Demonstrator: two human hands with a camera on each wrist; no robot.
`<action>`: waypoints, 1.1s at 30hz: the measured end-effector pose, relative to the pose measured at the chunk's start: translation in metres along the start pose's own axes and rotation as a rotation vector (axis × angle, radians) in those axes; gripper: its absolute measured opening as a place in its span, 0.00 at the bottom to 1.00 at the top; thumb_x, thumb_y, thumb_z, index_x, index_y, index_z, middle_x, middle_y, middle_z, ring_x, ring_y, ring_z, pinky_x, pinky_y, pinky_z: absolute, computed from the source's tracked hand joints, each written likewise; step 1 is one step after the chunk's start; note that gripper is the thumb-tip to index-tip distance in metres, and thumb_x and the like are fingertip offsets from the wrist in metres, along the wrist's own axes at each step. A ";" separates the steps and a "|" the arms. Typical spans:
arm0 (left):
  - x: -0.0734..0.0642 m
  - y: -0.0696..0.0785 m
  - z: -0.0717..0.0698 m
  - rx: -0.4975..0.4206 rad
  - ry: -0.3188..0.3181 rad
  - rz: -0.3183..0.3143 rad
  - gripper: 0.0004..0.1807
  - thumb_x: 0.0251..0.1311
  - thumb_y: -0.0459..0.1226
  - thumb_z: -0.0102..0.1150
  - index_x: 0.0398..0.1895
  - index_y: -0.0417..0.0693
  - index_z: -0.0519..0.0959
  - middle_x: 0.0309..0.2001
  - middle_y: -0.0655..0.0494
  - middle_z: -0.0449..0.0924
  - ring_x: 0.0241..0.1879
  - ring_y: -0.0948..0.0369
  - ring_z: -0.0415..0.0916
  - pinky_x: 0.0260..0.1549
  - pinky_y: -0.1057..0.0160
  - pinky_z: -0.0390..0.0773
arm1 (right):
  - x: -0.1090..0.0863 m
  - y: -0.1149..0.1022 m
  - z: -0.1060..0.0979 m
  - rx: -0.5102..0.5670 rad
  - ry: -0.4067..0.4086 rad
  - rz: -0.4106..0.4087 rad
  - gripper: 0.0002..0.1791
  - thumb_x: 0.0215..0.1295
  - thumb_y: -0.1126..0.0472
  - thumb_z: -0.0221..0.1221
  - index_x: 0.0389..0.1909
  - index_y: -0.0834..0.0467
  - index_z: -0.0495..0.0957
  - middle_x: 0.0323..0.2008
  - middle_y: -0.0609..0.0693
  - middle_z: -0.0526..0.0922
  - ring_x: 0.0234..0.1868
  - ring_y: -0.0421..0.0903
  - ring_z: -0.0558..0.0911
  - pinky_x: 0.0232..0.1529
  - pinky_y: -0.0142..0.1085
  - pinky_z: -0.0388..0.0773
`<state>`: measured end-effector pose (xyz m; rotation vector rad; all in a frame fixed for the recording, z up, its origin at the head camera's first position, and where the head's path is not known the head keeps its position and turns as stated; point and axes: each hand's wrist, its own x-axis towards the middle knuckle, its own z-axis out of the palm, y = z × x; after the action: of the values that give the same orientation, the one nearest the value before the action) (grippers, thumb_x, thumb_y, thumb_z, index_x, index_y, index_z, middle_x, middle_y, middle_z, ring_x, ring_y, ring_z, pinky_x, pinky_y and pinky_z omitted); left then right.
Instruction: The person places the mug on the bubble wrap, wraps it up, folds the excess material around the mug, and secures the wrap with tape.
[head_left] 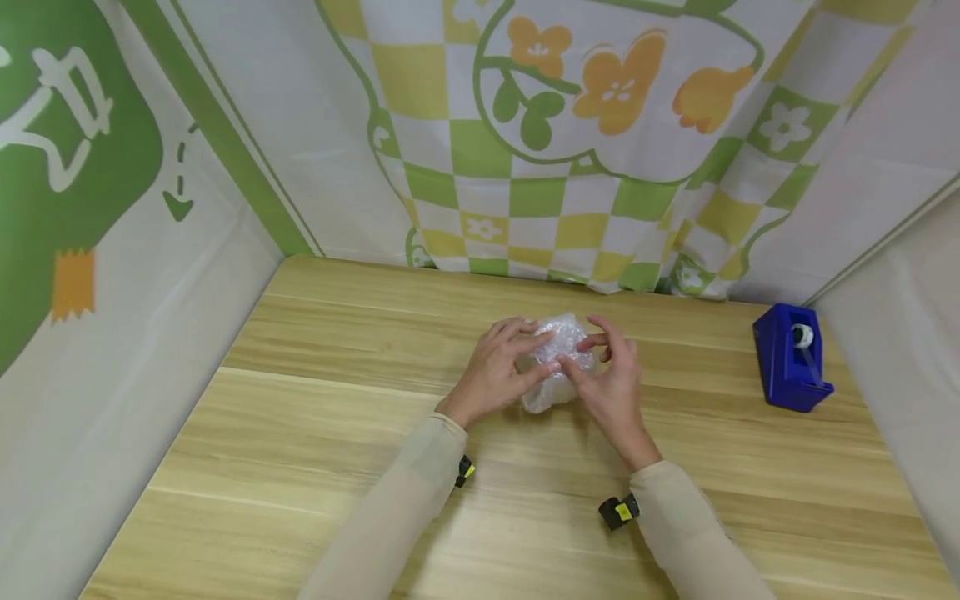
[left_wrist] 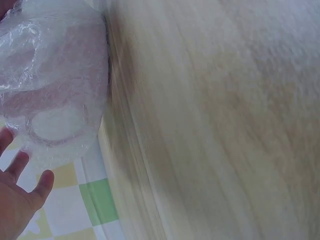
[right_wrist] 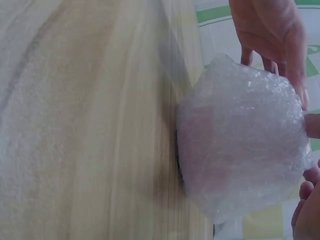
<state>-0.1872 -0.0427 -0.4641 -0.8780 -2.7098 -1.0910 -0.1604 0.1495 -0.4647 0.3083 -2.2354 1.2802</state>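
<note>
A bundle of clear bubble wrap [head_left: 553,393] lies on the wooden table between both hands. Through its layers show a pinkish tint and, in the left wrist view, a pale round shape [left_wrist: 57,123]; what is inside cannot be told. My left hand [head_left: 495,375] holds the bundle's left side, with the thumb on top and the fingers spread along the far side. From the right, my right hand [head_left: 613,392] holds the wrap with bent fingers, its thumb tip near the left thumb. In the right wrist view the bundle [right_wrist: 245,140] stands beneath the fingertips.
A blue tape dispenser [head_left: 787,358] with a roll of clear tape stands at the table's right edge. Behind the table [head_left: 300,433] hangs a checkered curtain [head_left: 540,200] with flower prints. White walls [head_left: 187,317] border the sides. Each wrist carries a small black camera [head_left: 617,511].
</note>
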 end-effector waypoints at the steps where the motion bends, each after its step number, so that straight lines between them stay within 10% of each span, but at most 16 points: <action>1: 0.000 0.000 0.000 0.005 -0.001 -0.001 0.28 0.68 0.53 0.62 0.68 0.54 0.77 0.69 0.49 0.72 0.72 0.50 0.60 0.70 0.41 0.59 | 0.001 0.000 0.000 -0.005 0.006 0.008 0.37 0.45 0.72 0.78 0.58 0.69 0.75 0.34 0.61 0.85 0.33 0.57 0.70 0.39 0.38 0.62; 33: 0.001 0.005 0.000 -0.042 0.019 -0.051 0.31 0.63 0.55 0.67 0.65 0.52 0.79 0.68 0.51 0.72 0.71 0.52 0.61 0.69 0.42 0.61 | 0.014 -0.003 0.006 -0.050 -0.023 0.265 0.26 0.52 0.65 0.76 0.52 0.66 0.79 0.29 0.58 0.80 0.29 0.47 0.69 0.31 0.35 0.63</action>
<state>-0.1856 -0.0392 -0.4612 -0.8048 -2.7173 -1.1636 -0.1724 0.1437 -0.4570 0.0066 -2.3841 1.3551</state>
